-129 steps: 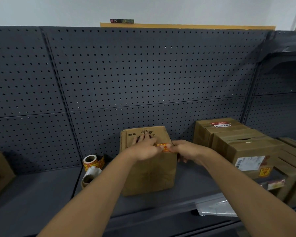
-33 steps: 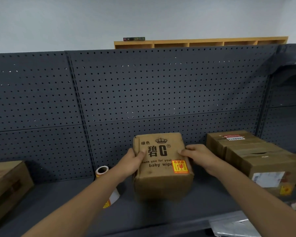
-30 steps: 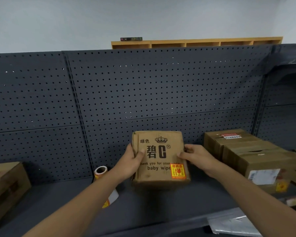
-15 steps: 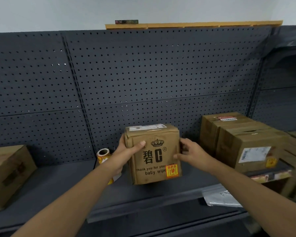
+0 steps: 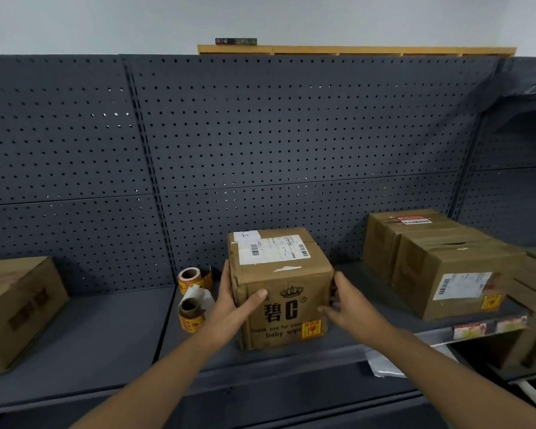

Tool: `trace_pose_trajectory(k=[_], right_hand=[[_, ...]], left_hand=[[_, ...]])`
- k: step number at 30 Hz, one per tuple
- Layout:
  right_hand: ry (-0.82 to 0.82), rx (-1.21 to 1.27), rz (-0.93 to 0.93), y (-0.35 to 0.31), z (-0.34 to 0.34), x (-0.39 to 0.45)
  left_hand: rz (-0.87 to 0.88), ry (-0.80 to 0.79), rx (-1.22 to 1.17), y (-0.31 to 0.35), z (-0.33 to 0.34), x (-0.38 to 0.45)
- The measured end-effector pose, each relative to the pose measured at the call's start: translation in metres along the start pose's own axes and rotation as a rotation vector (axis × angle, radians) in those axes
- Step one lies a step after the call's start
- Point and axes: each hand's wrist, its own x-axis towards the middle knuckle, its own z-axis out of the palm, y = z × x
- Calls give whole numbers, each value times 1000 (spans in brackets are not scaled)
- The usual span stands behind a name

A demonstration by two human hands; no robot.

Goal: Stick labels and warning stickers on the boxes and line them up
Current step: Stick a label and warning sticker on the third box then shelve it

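A brown baby-wipes box (image 5: 283, 308) stands upright on the grey shelf (image 5: 106, 335), a white shipping label (image 5: 271, 249) on its top and an orange warning sticker (image 5: 310, 329) at the lower right of its front. My left hand (image 5: 234, 301) grips its left side with the thumb on the front. My right hand (image 5: 348, 301) presses its right side. Two rolls of orange stickers (image 5: 194, 278) (image 5: 192, 314) lie just left of the box.
Two labelled boxes (image 5: 452, 274) stand in a row at the right, more cartons past them at the frame edge. Another box (image 5: 16, 308) sits at the far left. Grey pegboard (image 5: 260, 144) backs the shelf. A grey plastic bag (image 5: 384, 363) lies below the shelf edge.
The box was tipped back with its printed face up a second ago; it now stands upright on the shelf with the shipping label on top. Both hands stayed on its sides.
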Motion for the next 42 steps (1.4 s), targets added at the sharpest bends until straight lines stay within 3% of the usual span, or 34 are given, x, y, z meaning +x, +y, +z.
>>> trace_pose_trajectory(k=[6,9,12,17,22,30,42], right_hand=[[-284,152,133,-14,-37,2],[-172,203,232,-14,-48,10],[-60,300,217,-24,-50,23],[107,254,199,-53,-44,45],[208,356,278,-55,-36,71],[165,552,412,-41,-14,81],[173,460,439,-31,-53,77]], left_hand=[[-17,-104,80,7,-22,5],[-46,-144,109,11,-38,9],[-106,-25,5,25,-43,16],[-136,235,-130,43,-40,52],[-258,267,-129,44,-29,64],[-369,200,-333,29,-16,73],[-358,216,-324,44,27,102]])
